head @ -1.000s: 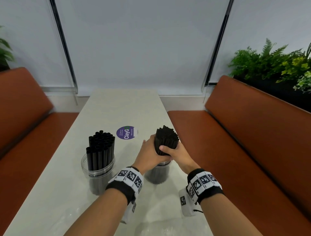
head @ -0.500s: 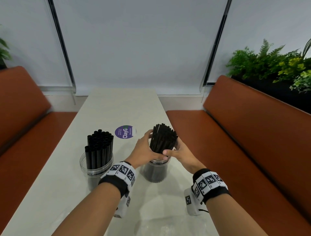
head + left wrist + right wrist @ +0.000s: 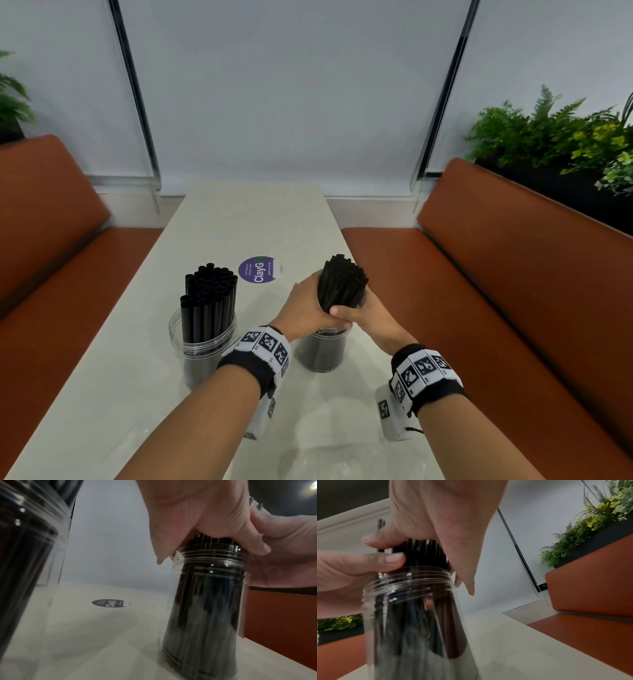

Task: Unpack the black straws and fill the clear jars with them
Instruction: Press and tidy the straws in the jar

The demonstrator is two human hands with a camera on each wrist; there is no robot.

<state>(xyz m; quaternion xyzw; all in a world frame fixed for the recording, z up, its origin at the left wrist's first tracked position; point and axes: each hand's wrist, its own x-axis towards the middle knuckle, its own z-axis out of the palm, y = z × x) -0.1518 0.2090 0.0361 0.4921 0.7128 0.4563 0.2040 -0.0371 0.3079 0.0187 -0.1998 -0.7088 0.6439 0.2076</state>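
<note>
Gripping straw bundle [image 3: 340, 282] upright in jar [image 3: 322, 353], left hand [image 3: 306, 308], right hand [image 3: 364, 313] wrapped around

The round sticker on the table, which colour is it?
The round sticker is purple with white lettering, clearest in the head view.

Jars [image 3: 321, 349] [image 3: 202, 334]: clear glossy plastic, ridged threaded necks. Straws [image 3: 340, 282]: black, smooth, slight sheen. Desk [image 3: 239, 219]: pale, smooth, matt stone-like finish. Benches [image 3: 513, 274]: smooth rust-brown leather-like upholstery. Wristbands [image 3: 255, 368]: black cloth.

Left hand [image 3: 202, 509] and right hand [image 3: 284, 545] grip black straws [image 3: 205, 539] above clear jar [image 3: 205, 608].
</note>
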